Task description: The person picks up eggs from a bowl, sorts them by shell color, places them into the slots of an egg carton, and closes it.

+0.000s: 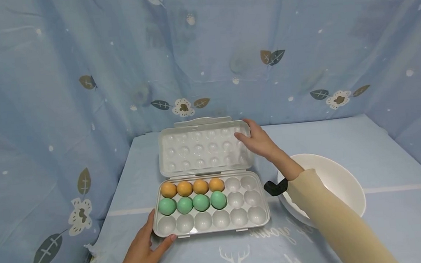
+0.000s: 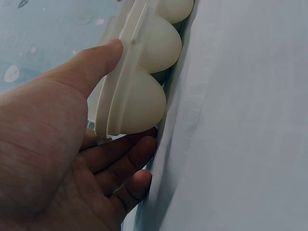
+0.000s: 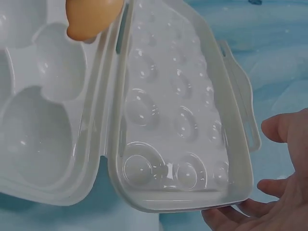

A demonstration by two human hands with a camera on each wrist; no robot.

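Note:
A white plastic egg box (image 1: 211, 234) lies on the cloth with its hinged lid (image 1: 204, 148) raised behind it. Round orange pieces (image 1: 200, 186) sit in the left part of its back row, and round green pieces (image 1: 201, 203) in the row before it. My left hand (image 1: 141, 246) grips the box's front left corner. Its thumb is on the rim and its fingers curl under the cups (image 2: 142, 103). At the lid's right edge is my right hand (image 1: 261, 142). In the right wrist view its fingers touch the lid's outer corner, while the thumb stands off.
A white bowl (image 1: 342, 179) stands to the right, partly behind my right forearm. A black strap (image 1: 275, 187) is on the right wrist. Blue patterned cloth (image 1: 204, 57) hangs behind the table (image 1: 326, 139).

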